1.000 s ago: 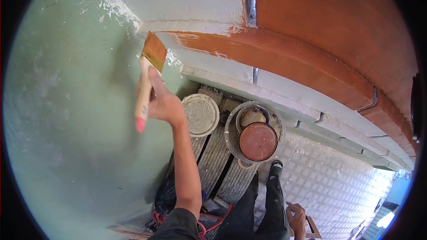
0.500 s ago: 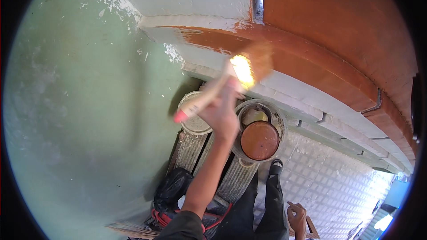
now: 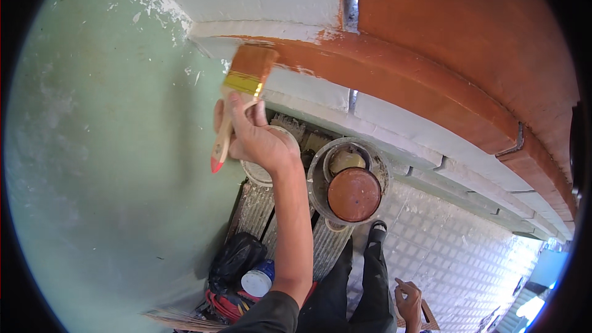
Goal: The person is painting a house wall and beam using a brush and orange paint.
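My left hand (image 3: 262,139) grips a wide paintbrush (image 3: 231,117) by its pale wooden handle, which ends in a red tip. Below the orange-brown bristles runs a yellow metal band. The bristles lie at the left end of a curved ledge (image 3: 394,65), over its orange-brown paint; whether they press on it is hard to tell. Beneath stands a round bucket (image 3: 384,176) holding a tin of orange-brown paint (image 3: 354,195). Low on the right hangs my right hand (image 3: 409,302), loosely curled with fingers partly apart and nothing seen in it.
A green wall (image 3: 111,148) fills the left. A pale round lid or tub (image 3: 256,174) sits on a grooved bench (image 3: 254,209) behind my left arm. A black plastic bag (image 3: 233,262), a blue-and-white can (image 3: 257,280) and red cord (image 3: 225,308) lie below. Tiled floor (image 3: 431,228) stretches right.
My left hand has swept the paintbrush leftward along the ledge to its left end. The orange-brown coat there looks fuller. My right hand has barely shifted.
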`<state>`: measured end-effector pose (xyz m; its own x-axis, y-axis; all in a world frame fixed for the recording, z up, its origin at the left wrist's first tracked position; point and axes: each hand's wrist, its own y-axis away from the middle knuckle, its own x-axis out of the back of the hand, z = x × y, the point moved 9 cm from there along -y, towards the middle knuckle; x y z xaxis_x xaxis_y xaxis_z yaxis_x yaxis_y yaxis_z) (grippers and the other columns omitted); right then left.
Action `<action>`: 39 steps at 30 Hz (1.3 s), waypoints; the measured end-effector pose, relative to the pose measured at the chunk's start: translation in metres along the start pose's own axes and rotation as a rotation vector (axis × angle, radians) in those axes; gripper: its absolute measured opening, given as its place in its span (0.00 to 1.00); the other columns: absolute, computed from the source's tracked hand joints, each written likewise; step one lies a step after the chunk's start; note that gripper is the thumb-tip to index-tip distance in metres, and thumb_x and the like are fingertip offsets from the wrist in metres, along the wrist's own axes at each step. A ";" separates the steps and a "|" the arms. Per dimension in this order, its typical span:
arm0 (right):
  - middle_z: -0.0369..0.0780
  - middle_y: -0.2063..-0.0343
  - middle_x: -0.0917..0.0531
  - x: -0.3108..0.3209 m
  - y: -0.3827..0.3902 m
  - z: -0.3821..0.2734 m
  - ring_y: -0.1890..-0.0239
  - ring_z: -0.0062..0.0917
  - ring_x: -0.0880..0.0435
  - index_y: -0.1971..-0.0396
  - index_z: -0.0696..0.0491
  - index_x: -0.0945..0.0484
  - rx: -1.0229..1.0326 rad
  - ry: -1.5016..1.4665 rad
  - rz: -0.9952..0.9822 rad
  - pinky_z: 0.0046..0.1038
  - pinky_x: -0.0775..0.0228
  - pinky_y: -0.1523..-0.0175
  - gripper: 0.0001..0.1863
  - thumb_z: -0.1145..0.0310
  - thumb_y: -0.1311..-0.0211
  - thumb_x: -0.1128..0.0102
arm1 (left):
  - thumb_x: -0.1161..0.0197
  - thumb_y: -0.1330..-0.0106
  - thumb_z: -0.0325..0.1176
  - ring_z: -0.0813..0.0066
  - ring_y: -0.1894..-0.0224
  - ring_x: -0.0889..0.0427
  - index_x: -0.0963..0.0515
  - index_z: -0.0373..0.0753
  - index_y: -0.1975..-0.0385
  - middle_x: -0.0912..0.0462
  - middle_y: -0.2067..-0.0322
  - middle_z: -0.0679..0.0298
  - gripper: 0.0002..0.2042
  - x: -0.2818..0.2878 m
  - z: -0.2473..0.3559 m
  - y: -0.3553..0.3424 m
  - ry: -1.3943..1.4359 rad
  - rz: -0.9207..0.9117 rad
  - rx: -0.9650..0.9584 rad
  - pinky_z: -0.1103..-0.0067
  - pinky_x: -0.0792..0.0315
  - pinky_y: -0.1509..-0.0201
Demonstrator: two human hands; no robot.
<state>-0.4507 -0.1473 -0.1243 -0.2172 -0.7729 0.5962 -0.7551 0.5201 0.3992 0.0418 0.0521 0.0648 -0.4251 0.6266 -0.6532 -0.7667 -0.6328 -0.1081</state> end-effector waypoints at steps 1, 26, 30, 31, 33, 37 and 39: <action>0.49 0.71 0.15 0.000 0.000 0.000 0.69 0.36 0.13 0.56 0.59 0.14 -0.003 0.002 -0.005 0.30 0.21 0.60 0.16 0.79 0.45 0.41 | 0.32 0.34 0.31 0.65 0.56 0.18 0.33 0.29 0.48 0.24 0.53 0.52 0.21 -0.002 -0.001 0.001 -0.001 -0.002 0.000 0.70 0.20 0.48; 0.48 0.73 0.15 -0.004 -0.005 0.005 0.69 0.37 0.14 0.58 0.59 0.13 0.037 -0.028 -0.008 0.32 0.23 0.60 0.15 0.80 0.45 0.40 | 0.41 0.32 0.24 0.71 0.68 0.18 0.40 0.36 0.63 0.27 0.64 0.58 0.11 -0.002 0.019 -0.011 -0.169 -0.041 -0.224 0.72 0.15 0.63; 0.49 0.72 0.15 -0.005 -0.008 -0.001 0.69 0.37 0.14 0.58 0.59 0.13 0.038 0.019 -0.046 0.32 0.23 0.60 0.15 0.80 0.46 0.40 | 0.36 0.33 0.24 0.74 0.69 0.21 0.39 0.36 0.63 0.27 0.66 0.60 0.14 -0.023 -0.007 0.075 -0.047 -0.250 -0.012 0.73 0.16 0.63; 0.49 0.73 0.15 -0.005 -0.008 -0.001 0.69 0.37 0.14 0.58 0.59 0.13 0.032 0.005 -0.043 0.32 0.23 0.60 0.15 0.80 0.46 0.40 | 0.35 0.33 0.24 0.76 0.69 0.22 0.39 0.36 0.64 0.27 0.66 0.61 0.15 -0.024 -0.007 0.094 -0.013 -0.293 0.047 0.75 0.17 0.64; 0.49 0.73 0.15 -0.004 -0.008 -0.001 0.69 0.37 0.14 0.58 0.60 0.13 0.027 -0.007 -0.046 0.31 0.23 0.60 0.15 0.80 0.46 0.40 | 0.35 0.34 0.24 0.77 0.69 0.23 0.39 0.36 0.64 0.27 0.65 0.61 0.15 -0.022 0.001 0.118 -0.016 -0.420 0.023 0.76 0.19 0.65; 0.48 0.73 0.15 -0.001 -0.010 0.001 0.69 0.37 0.14 0.58 0.60 0.13 0.014 0.017 -0.036 0.32 0.23 0.60 0.16 0.80 0.46 0.41 | 0.39 0.31 0.24 0.77 0.65 0.21 0.40 0.39 0.64 0.28 0.67 0.62 0.13 -0.020 0.008 0.090 -0.230 -0.527 -0.069 0.76 0.19 0.57; 0.48 0.73 0.15 0.001 -0.011 0.004 0.69 0.37 0.14 0.58 0.60 0.13 0.000 0.032 -0.024 0.32 0.24 0.60 0.16 0.80 0.46 0.41 | 0.38 0.31 0.25 0.75 0.61 0.20 0.40 0.38 0.63 0.28 0.67 0.62 0.13 -0.001 -0.007 0.041 -0.174 -0.258 0.019 0.76 0.18 0.57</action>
<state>-0.4452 -0.1550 -0.1310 -0.1794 -0.7732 0.6082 -0.7596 0.5017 0.4138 0.0141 0.0222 0.0554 -0.2900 0.8349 -0.4678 -0.8683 -0.4350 -0.2382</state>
